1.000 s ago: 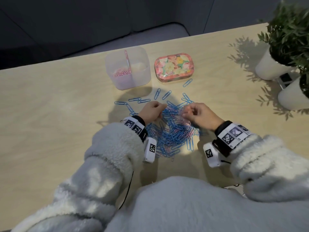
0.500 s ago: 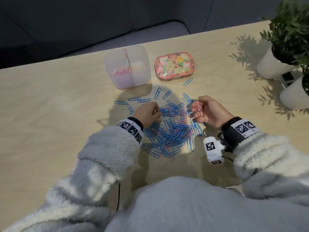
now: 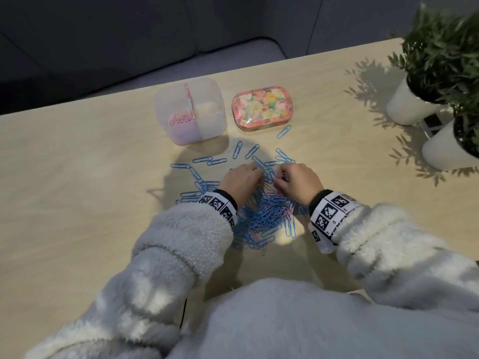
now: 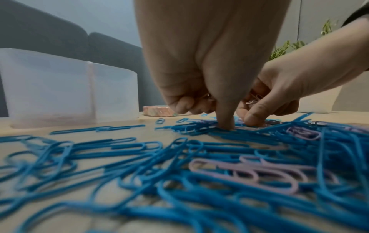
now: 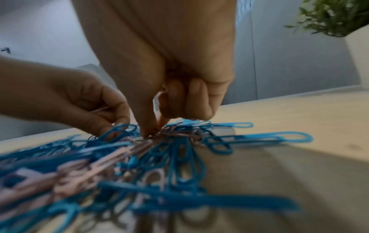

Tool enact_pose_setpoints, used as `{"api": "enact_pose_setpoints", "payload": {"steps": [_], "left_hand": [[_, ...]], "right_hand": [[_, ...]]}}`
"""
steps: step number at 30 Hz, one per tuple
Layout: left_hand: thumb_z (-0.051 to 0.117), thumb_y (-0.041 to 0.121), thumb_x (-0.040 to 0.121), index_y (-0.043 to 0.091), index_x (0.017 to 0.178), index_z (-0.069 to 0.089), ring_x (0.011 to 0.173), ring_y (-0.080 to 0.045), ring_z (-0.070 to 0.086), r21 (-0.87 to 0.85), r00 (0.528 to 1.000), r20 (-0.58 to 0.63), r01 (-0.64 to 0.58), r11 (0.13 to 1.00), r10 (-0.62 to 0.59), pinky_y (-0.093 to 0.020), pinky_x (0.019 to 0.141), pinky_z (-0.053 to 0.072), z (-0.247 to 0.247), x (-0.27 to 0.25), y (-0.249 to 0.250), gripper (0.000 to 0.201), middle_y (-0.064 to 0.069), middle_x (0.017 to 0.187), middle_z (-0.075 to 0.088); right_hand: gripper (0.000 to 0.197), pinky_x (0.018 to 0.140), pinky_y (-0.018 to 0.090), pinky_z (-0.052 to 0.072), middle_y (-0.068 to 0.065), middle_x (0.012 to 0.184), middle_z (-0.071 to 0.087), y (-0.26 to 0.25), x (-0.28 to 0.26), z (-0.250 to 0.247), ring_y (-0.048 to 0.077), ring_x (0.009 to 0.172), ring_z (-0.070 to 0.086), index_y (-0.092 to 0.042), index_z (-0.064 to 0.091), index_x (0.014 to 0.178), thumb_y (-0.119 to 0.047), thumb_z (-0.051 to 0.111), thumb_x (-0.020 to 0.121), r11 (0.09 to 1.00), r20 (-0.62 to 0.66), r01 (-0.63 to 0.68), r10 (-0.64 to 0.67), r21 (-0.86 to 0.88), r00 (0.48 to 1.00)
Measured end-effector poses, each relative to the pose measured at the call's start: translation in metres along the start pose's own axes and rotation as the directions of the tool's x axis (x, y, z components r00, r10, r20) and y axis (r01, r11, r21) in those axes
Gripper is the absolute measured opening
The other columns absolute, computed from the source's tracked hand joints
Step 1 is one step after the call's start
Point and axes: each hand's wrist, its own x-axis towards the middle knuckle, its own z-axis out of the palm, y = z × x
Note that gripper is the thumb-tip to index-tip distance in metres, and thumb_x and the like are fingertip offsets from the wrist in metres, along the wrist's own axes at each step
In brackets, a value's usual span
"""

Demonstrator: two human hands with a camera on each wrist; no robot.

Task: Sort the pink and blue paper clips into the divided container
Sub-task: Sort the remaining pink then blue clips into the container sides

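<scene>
A heap of blue paper clips (image 3: pixel 261 216) with a few pink paper clips (image 3: pixel 286 212) mixed in lies on the table before me. Both hands are down on its far side, close together. My left hand (image 3: pixel 246 177) has its fingers curled around pink clips (image 4: pixel 207 96), and its forefinger (image 4: pixel 225 123) presses into the heap. My right hand (image 3: pixel 287 178) keeps pink clips (image 4: pixel 254 98) in its curled fingers while thumb and forefinger (image 5: pixel 148 130) pinch at a pink clip in the heap. The clear divided container (image 3: pixel 207 125) stands beyond, with pink clips (image 3: pixel 178 119) in its left compartment.
A flowered tin (image 3: pixel 261 107) sits right of the container. Loose blue clips (image 3: pixel 208 159) are scattered between the heap and the container. Two white plant pots (image 3: pixel 407 107) stand at the table's right edge. The table's far edge runs just behind the container.
My right hand, lifted and turned up with pink clips half a second ago, has come back down onto the heap beside the left hand. The left hand stays on the heap.
</scene>
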Motion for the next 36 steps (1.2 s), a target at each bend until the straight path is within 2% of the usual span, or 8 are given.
{"api": "enact_pose_setpoints", "payload": {"steps": [4, 7, 10, 14, 23, 28, 32, 36], "left_hand": [[0.051, 0.014, 0.09, 0.011, 0.11, 0.057, 0.103, -0.029, 0.054, -0.02, 0.999, -0.051, 0.014, 1.0, -0.015, -0.039, 0.079, 0.043, 0.0, -0.004, -0.006, 0.02, -0.01, 0.11, 0.058], [0.051, 0.012, 0.091, 0.013, 0.11, 0.059, 0.103, -0.029, 0.054, 0.002, 0.998, -0.064, 0.011, 1.0, -0.011, -0.038, 0.077, 0.043, -0.003, -0.004, -0.009, 0.021, -0.01, 0.109, 0.058], [0.05, 0.009, 0.091, 0.012, 0.105, 0.063, 0.101, -0.029, 0.055, -0.002, 0.995, -0.095, -0.008, 1.0, 0.008, -0.036, 0.073, 0.042, -0.005, -0.004, -0.013, 0.019, -0.01, 0.104, 0.059], [0.057, 0.019, 0.089, 0.014, 0.098, 0.068, 0.083, -0.021, 0.052, -0.215, 0.985, -0.138, 0.075, 0.974, -0.106, -0.028, 0.068, 0.037, -0.01, -0.007, -0.02, 0.015, -0.006, 0.09, 0.053], [0.055, 0.028, 0.091, 0.012, 0.07, 0.052, 0.055, -0.012, 0.038, -0.752, 0.89, 0.035, 0.324, 0.574, -0.456, -0.027, 0.06, 0.034, -0.022, -0.022, -0.054, 0.027, -0.001, 0.062, 0.041], [0.049, 0.024, 0.096, 0.016, 0.072, 0.053, 0.041, 0.0, 0.041, -0.922, 0.857, 0.225, 0.341, 0.184, -0.464, -0.016, 0.049, 0.034, -0.02, -0.028, -0.06, 0.025, 0.006, 0.063, 0.061], [0.045, 0.018, 0.097, 0.017, 0.075, 0.05, 0.041, -0.001, 0.042, -0.926, 0.857, 0.284, 0.362, 0.11, -0.43, -0.015, 0.042, 0.03, -0.019, -0.029, -0.065, 0.023, 0.007, 0.062, 0.072], [0.045, 0.016, 0.097, 0.016, 0.073, 0.047, 0.036, 0.003, 0.044, -0.912, 0.858, 0.258, 0.368, 0.18, -0.444, -0.009, 0.036, 0.032, -0.025, -0.033, -0.066, 0.025, 0.002, 0.081, 0.071]], "right_hand": [[0.018, 0.061, 0.029, 0.046, 0.005, 0.058, 0.06, 0.006, 0.003, -0.005, 0.018, 0.057, 0.057, -0.015, 0.055, 0.063, -0.017, 0.055, 0.08, 0.957, 0.051, -0.029, 0.015, 0.287, 0.999], [0.026, 0.041, 0.019, 0.033, 0.005, 0.047, 0.052, 0.005, 0.001, -0.017, 0.006, 0.033, 0.041, -0.012, 0.051, 0.063, -0.003, 0.05, 0.088, 0.669, 0.096, -0.162, 0.135, 0.725, 0.986], [0.023, 0.037, 0.015, 0.036, -0.001, 0.042, 0.059, 0.008, -0.004, -0.031, 0.006, 0.03, 0.043, -0.005, 0.053, 0.073, 0.003, 0.043, 0.092, 0.347, 0.246, -0.272, 0.118, 0.898, 0.962], [0.027, 0.035, 0.017, 0.042, 0.005, 0.056, 0.056, 0.013, -0.003, -0.036, 0.008, 0.038, 0.051, -0.007, 0.06, 0.081, 0.008, 0.039, 0.09, 0.268, 0.314, -0.338, 0.13, 0.902, 0.941], [0.022, 0.031, 0.016, 0.037, 0.005, 0.05, 0.047, -0.004, 0.0, -0.018, 0.012, 0.034, 0.053, -0.011, 0.051, 0.068, -0.012, 0.056, 0.089, 0.391, 0.364, -0.396, 0.157, 0.831, 0.918], [0.029, 0.046, 0.019, 0.037, -0.001, 0.048, 0.051, -0.008, 0.002, -0.005, 0.009, 0.042, 0.045, -0.009, 0.054, 0.058, -0.02, 0.074, 0.076, 0.892, 0.163, -0.111, 0.043, 0.437, 0.986], [0.012, 0.065, 0.032, 0.046, 0.006, 0.071, 0.065, -0.025, 0.001, 0.0, 0.021, 0.07, 0.059, -0.009, 0.063, 0.068, -0.016, 0.071, 0.075, 0.986, 0.139, -0.039, 0.017, 0.162, 0.99], [0.022, 0.055, 0.026, 0.04, 0.014, 0.072, 0.065, -0.034, 0.001, 0.004, 0.021, 0.063, 0.059, -0.005, 0.059, 0.064, -0.012, 0.061, 0.084, 0.991, 0.207, -0.024, -0.004, 0.132, 0.978]]}}
